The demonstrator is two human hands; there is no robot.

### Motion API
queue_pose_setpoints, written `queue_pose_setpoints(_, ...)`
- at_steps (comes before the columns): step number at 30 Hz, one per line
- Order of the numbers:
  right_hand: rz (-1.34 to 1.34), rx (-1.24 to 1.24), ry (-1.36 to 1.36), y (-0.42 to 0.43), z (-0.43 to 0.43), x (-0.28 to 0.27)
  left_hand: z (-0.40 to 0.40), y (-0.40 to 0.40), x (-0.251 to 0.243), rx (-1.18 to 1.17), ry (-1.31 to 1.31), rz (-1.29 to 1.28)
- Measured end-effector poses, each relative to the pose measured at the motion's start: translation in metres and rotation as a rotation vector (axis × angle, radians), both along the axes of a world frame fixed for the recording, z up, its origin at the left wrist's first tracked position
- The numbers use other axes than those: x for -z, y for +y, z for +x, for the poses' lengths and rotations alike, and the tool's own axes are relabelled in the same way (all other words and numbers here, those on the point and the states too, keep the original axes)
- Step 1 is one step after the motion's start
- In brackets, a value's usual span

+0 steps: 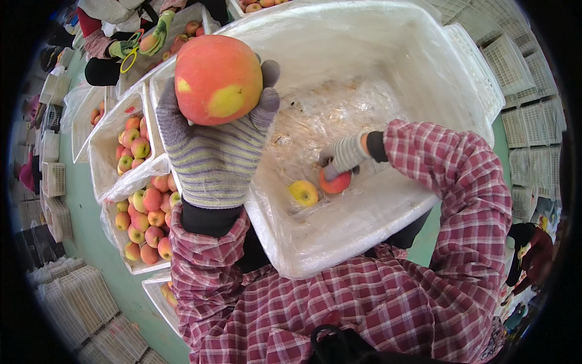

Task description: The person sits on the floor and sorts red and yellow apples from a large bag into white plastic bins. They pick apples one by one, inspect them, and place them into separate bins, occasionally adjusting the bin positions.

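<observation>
My left hand (216, 154), in a striped knit glove, holds up a large red apple with yellow patches (219, 79) close to the camera. Below and to the right, my right hand (343, 157), gloved the same way, reaches into a white plastic crate lined with clear film (363, 36). Its fingers rest around a red apple (336, 183) on the crate's floor; part of that apple is hidden by the glove. Just left of it lies a yellow apple (303, 193), apart from both hands. Bits of debris dot the film lining.
Film-lined crates of apples (148, 214) stand along my left side. At the upper left, a person's gloved hand (161, 34) holds an apple near a yellow sizing ring (128, 61). Stacked white crates (532, 123) line the right side, with more stacks (79, 300) at lower left.
</observation>
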State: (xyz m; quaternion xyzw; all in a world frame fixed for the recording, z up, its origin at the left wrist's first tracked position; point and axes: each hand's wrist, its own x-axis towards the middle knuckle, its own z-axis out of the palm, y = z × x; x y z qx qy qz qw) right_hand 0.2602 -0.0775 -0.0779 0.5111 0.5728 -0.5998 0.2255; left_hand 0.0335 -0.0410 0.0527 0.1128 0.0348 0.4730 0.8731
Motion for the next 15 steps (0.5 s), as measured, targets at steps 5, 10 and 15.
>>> queue_pose_setpoints(5, -0.164, 0.712, 0.338, 0.023, 0.004, -0.018, -0.005, 0.000, 0.001, 0.005, -0.053, 0.024)
queue_pose_setpoints(10, 0.179, 0.471, 0.419, 0.016, -0.017, -0.001, 0.002, 0.007, -0.003, 0.003, -0.062, -0.007)
queue_pose_setpoints(15, 0.520, 0.150, 0.383, 0.005, -0.046, 0.036, 0.003, 0.009, -0.003, -0.043, -0.004, -0.070)
